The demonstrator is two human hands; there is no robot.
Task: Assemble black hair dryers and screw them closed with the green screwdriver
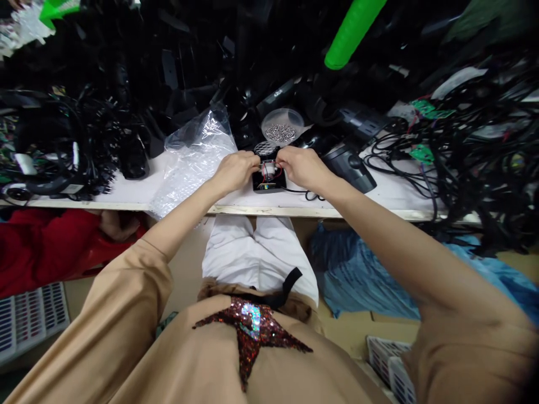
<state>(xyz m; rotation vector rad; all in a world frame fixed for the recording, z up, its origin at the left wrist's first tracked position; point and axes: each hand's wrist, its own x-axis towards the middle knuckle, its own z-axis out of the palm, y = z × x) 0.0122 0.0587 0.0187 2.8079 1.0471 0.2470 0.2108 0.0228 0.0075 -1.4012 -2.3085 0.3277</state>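
A small black plastic housing (269,187) lies open on the white bench, between my two hands. Inside it sit a pale round motor-like part (268,169) and thin red and dark wires. My left hand (238,170) is closed in a pinch at the housing's left side; what its fingertips hold is too small to make out. From the right, the fingers of my right hand (302,166) pinch together at the thin wires. A black cable (297,191) leaves the housing toward the right. Just behind it stands a clear round tub (283,124) of small metal screws.
Clear bubble wrap (193,163) lies left of my hands. A dark grey cylindrical shell (349,166) rests to the right. Tangled black cables with green circuit boards (422,154) crowd the far right; more black parts and cables (84,146) pile up left. A green tube (353,33) hangs above.
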